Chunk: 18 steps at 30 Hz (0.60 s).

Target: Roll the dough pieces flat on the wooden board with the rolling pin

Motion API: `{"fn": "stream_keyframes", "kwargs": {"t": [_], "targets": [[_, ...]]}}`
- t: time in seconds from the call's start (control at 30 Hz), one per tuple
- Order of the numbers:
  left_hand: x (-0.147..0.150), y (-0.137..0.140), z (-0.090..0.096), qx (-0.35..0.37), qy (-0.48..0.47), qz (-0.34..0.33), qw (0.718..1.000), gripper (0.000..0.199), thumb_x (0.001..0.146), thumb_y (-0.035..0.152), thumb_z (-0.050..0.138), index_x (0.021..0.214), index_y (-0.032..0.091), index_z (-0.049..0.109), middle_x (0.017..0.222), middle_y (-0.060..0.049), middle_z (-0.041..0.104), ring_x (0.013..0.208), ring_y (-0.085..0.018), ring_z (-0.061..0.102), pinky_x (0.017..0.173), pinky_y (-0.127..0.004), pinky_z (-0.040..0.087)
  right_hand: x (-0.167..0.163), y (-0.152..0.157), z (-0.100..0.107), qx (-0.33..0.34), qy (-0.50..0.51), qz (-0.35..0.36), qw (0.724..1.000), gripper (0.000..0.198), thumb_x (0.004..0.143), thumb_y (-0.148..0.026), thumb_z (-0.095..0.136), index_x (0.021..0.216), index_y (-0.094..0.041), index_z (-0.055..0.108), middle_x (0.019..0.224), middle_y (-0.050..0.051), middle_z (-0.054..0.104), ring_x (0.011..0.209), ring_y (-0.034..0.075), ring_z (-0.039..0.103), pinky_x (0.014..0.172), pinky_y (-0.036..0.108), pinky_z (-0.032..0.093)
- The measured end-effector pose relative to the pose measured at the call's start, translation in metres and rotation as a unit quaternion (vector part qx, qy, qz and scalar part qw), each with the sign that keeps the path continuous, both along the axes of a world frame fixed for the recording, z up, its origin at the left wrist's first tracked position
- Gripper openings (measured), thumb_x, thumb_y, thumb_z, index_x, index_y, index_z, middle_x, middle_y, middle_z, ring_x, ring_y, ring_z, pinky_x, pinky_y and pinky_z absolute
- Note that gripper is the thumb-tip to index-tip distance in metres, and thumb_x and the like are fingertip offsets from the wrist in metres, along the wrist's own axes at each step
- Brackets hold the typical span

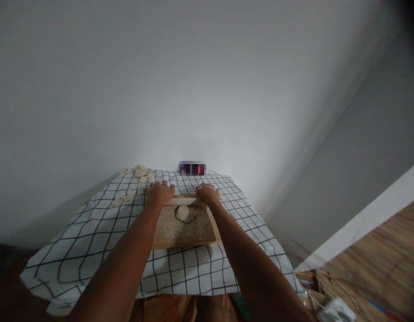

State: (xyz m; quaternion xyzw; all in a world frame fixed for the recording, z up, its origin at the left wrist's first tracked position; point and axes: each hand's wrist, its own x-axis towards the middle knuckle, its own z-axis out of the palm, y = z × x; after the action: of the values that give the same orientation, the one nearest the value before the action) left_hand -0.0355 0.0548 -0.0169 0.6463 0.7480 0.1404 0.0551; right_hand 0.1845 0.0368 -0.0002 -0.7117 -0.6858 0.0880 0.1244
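Side by side at the far edge of a floured wooden board (180, 233), my left hand (160, 193) and my right hand (208, 194) are closed over the two ends of a pale wooden rolling pin (185, 202). The pin lies crosswise on the board, and my hands cover its ends. Just on the near side of it, a round piece of dough (185, 213) rests on the board, with a ragged, thicker-looking edge. White flour dusts the wood around the dough.
A black-and-white checked cloth (186, 273) covers the table. Flattened dough pieces (142, 173) lie at its far left, with more dough (124, 199) nearer. A dark, blurred-out object (192, 168) stands against the wall (193, 89). Cables and a white item (337, 309) lie lower right.
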Motion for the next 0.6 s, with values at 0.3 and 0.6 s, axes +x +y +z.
{"fn": "stream_keyframes", "kwargs": {"t": [0.3,0.6], "targets": [[0.003,-0.014,0.005,0.008,0.017,-0.001,1.000,0.065,0.112,0.052,0.035,0.155,0.019,0.071,0.164,-0.026,0.064,0.157,-0.049,0.054,0.125,-0.076,0.041,0.002,-0.006,-0.009,-0.001,-0.010,-0.005,1.000,0.051,0.118,-0.042,0.038,0.149,-0.019,0.071,0.161,0.022,0.068,0.152,0.036,0.061,0.125,0.060,0.044],[0.008,-0.053,0.012,0.052,0.031,-0.025,0.998,0.058,0.111,0.045,0.040,0.149,0.018,0.076,0.157,-0.027,0.070,0.153,-0.049,0.057,0.123,-0.077,0.042,0.004,-0.045,-0.010,0.018,-0.043,0.006,0.999,0.046,0.121,-0.039,0.036,0.145,-0.024,0.073,0.152,0.018,0.074,0.148,0.035,0.065,0.120,0.057,0.051]]}}
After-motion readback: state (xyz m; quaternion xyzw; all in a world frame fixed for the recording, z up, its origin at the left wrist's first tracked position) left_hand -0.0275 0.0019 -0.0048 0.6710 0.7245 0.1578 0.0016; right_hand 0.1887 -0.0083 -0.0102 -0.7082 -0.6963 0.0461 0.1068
